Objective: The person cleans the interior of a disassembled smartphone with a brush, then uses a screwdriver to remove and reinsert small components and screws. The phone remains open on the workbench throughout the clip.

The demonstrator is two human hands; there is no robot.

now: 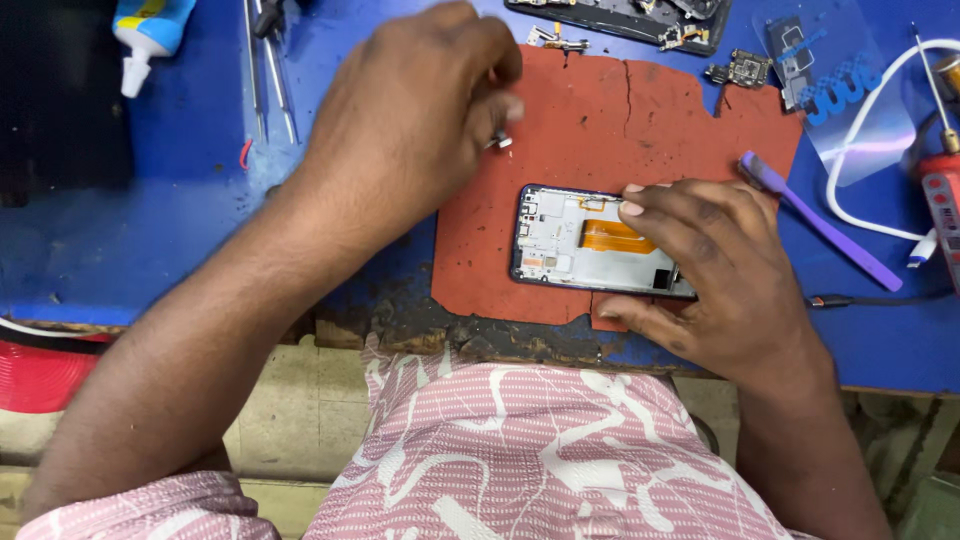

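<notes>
Head view: phone [575, 245] near mat edge [520, 318]

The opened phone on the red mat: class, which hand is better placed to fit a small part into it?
Probably the left hand: its fingers pinch a small metal part just above the phone, while the right hand is occupied steadying it.
</notes>
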